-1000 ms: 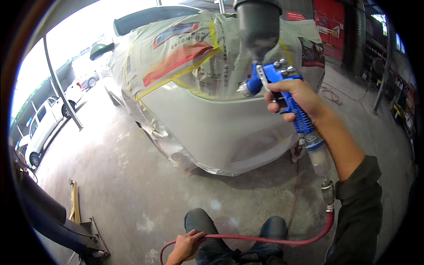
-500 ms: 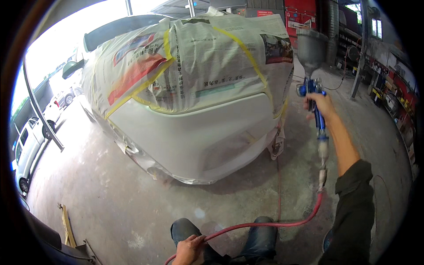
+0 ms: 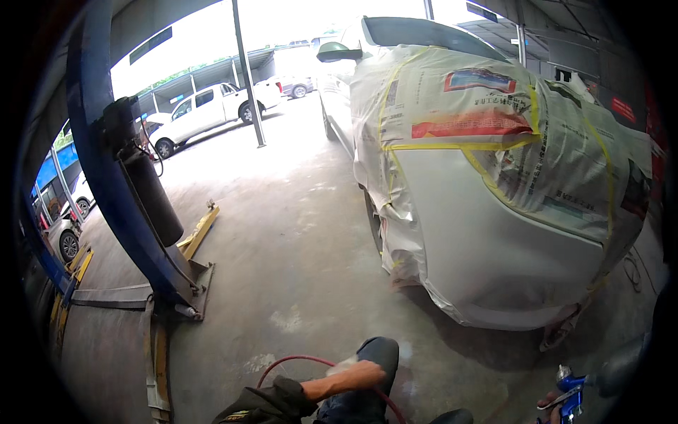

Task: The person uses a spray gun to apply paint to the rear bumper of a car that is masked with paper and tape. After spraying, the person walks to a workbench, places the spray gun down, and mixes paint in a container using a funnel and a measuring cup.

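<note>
My left hand (image 3: 366,374), slightly blurred, is closed in front of my knee around a red hose (image 3: 293,357). The hose arcs out to its left and comes out below it on the right. Low at the right edge, my right hand (image 3: 551,405) grips a blue spray gun (image 3: 571,397), with most of that hand cut off by the picture's edge. The gun's grey cup (image 3: 623,367) tilts out to the right in shadow. Ahead stands a car with a smooth white bumper (image 3: 487,240), apart from both hands. Newspaper (image 3: 452,85) and yellow tape (image 3: 487,145) cover the car's front above the bumper.
A blue lift post (image 3: 134,184) rises at the left, with a yellow lift arm (image 3: 201,230) by its base. A white pickup (image 3: 212,113) is parked beyond a thin pole (image 3: 248,85). Concrete floor (image 3: 304,233) lies between post and car. Masking film (image 3: 404,247) hangs down the bumper's side.
The view has swung left, so the car sits farther right and the lift post shows. My right hand has lowered the spray gun from beside the car. My left hand still holds the hose.
</note>
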A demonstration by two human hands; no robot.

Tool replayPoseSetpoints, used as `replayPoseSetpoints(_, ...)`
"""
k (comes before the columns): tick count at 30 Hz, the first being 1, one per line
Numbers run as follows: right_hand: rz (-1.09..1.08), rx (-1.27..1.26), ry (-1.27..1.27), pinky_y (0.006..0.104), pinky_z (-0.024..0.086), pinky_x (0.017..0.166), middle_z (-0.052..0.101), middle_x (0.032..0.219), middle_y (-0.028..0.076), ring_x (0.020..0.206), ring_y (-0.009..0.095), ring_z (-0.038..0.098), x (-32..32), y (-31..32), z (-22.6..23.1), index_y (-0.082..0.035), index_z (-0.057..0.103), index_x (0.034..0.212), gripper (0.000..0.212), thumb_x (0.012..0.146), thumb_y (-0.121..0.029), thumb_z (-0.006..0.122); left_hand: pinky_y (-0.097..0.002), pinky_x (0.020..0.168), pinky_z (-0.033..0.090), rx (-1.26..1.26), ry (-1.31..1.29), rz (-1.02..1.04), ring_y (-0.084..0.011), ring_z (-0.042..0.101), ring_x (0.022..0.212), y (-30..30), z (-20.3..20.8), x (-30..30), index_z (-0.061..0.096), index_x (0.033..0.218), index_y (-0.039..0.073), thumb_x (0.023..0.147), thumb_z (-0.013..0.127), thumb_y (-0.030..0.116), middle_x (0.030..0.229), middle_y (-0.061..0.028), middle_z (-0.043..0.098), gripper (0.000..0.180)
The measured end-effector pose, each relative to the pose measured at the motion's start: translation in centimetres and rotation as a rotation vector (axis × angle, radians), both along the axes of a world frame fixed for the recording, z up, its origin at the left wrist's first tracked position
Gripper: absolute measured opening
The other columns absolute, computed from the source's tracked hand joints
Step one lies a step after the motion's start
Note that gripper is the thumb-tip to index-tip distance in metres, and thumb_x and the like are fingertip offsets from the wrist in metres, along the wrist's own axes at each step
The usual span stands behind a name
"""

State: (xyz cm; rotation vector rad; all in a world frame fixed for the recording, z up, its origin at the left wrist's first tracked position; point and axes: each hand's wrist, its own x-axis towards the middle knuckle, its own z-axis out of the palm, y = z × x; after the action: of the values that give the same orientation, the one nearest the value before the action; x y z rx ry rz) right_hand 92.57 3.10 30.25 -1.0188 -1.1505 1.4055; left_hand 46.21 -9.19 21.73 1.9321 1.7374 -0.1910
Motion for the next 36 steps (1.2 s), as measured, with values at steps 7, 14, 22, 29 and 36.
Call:
replayPoseSetpoints(7, 0.048, -0.020, 0.021, 0.0395, 0.050, 0.090, 0.058, 0.128, 0.014, 0.103, 0.024, 0.061, 1.0, -3.6, -2.1, -0.004, 0.036, 0.145, 0.066, 0.096, -0.041, 0.058, -0.0438, 0.073, 0.051, 0.258, -1.084, -0.372, -0.0390, 0.064, 0.088, 5.6, 3.8, 17.6, 0.071, 0.100, 0.004, 0.090, 0.065, 0.023, 0.098, -0.0181, 0.068, 0.022)
replayPoseSetpoints(14, -0.184, 0.048, 0.148, 0.0306, 0.056, 0.041, 0.062, 0.107, 0.016, 0.092, 0.021, 0.062, -3.2, -7.3, 2.1, 0.003, 0.053, 0.118, 0.042, 0.095, -0.032, 0.051, -0.0420, 0.072, 0.047, 0.077, -1.372, -0.483, -0.0383, 0.061, 0.082, 6.2, 4.0, 27.1, 0.061, 0.096, -0.002, 0.095, 0.058, 0.021, 0.088, -0.0223, 0.063, 0.023)
replayPoseSetpoints(22, -0.185, 0.135, 0.309, 0.0357, 0.060, 0.048, 0.062, 0.109, 0.023, 0.088, 0.031, 0.065, -2.5, -8.0, 2.0, 0.011, 0.051, 0.118, 0.046, 0.092, -0.025, 0.061, -0.0390, 0.076, 0.049, 0.041, -1.320, -0.437, -0.0320, 0.064, 0.086, 5.6, 4.3, 28.0, 0.067, 0.099, -0.002, 0.091, 0.066, 0.017, 0.092, -0.0158, 0.065, 0.021)
replayPoseSetpoints(29, -0.177, 0.109, 0.242, 0.0309, 0.058, 0.048, 0.062, 0.099, 0.017, 0.079, 0.022, 0.065, -3.4, -8.1, 2.4, 0.008, 0.054, 0.112, 0.040, 0.092, -0.025, 0.060, -0.0368, 0.076, 0.049, 0.056, -1.303, -0.410, -0.0300, 0.066, 0.087, 5.2, 3.5, 27.5, 0.068, 0.100, -0.002, 0.090, 0.068, 0.018, 0.095, -0.0149, 0.067, 0.022)
replayPoseSetpoints(36, -0.209, 0.117, 0.223, 0.0298, 0.056, 0.046, 0.061, 0.090, 0.014, 0.070, 0.019, 0.062, -3.4, -7.9, 2.4, 0.006, 0.057, 0.105, 0.033, 0.091, -0.023, 0.059, -0.0374, 0.076, 0.050, 0.015, -1.289, -0.403, -0.0289, 0.066, 0.088, 5.6, 3.5, 27.2, 0.068, 0.106, -0.001, 0.091, 0.067, 0.023, 0.096, -0.0154, 0.068, 0.028)
